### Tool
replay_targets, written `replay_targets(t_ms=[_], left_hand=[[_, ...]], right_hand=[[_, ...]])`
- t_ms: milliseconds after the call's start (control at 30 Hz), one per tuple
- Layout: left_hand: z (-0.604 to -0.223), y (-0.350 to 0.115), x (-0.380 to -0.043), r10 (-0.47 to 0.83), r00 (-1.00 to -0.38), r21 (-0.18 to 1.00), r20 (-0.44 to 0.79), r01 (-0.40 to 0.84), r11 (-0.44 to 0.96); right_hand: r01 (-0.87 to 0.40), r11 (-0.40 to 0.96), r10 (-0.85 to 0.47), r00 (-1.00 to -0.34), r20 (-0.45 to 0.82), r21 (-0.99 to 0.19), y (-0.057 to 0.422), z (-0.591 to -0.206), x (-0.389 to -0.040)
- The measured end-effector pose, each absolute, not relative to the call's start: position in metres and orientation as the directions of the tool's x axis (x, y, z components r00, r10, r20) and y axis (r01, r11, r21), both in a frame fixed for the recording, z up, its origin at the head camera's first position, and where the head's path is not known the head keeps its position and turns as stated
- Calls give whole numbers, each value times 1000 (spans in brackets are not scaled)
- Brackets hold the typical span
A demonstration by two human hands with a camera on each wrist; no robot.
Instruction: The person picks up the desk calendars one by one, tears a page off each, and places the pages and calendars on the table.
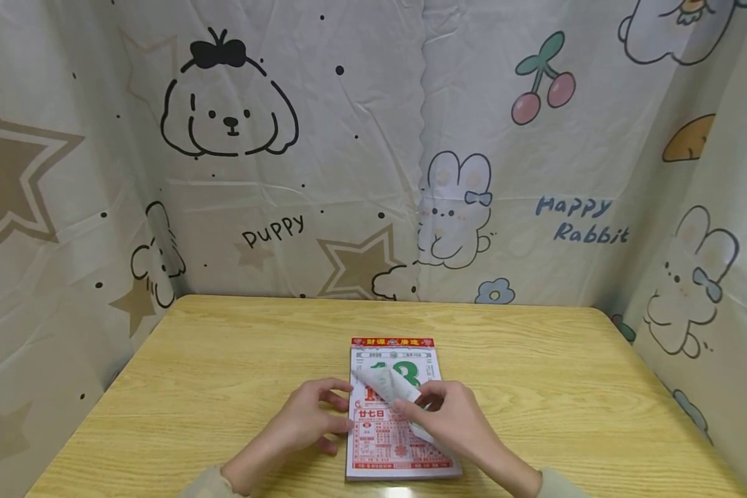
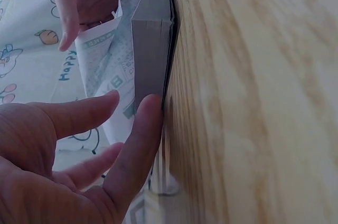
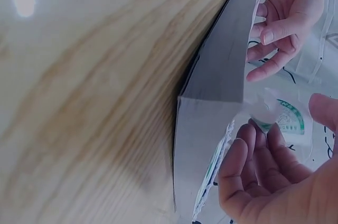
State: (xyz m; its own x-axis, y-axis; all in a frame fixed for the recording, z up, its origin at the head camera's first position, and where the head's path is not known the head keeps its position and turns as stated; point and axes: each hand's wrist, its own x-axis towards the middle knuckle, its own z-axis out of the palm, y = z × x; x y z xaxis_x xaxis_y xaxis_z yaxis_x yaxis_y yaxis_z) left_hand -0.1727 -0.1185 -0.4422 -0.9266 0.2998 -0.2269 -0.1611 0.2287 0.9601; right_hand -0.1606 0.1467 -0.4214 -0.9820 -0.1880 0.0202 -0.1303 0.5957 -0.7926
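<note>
A thick tear-off calendar (image 1: 398,453) with a red header strip lies on the table, its face showing a large green number and red print. Its top page (image 1: 382,380) is lifted from the lower right and folded over toward the upper left. My right hand (image 1: 445,415), fingers curled, holds this page at its raised edge. On the other side, my left hand (image 1: 311,415) rests by the calendar's left edge, with fingertips touching the side of the page block (image 2: 151,49). The left thumb and fingers are spread. In the right wrist view, part of the curled page (image 3: 288,118) shows beyond the right fingertips.
The calendar lies on a light wood-grain table (image 1: 236,360), near its front edge. A cream curtain (image 1: 348,90) printed with cartoon animals, stars and cherries hangs behind the table and along both sides.
</note>
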Motion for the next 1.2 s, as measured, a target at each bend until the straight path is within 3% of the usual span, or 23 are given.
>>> replay_targets(t_ms=[667,1200], left_hand=[[-444,-114,-184,303,-927,940,-220,-119,319],[-446,-115,-189,321,-922,939,-214,-103,329]], right_hand=[[-121,597,-102,-992,74,-793,149,-425,-169],[-178,525,-57,-983,175,-832,157,-397,-178]])
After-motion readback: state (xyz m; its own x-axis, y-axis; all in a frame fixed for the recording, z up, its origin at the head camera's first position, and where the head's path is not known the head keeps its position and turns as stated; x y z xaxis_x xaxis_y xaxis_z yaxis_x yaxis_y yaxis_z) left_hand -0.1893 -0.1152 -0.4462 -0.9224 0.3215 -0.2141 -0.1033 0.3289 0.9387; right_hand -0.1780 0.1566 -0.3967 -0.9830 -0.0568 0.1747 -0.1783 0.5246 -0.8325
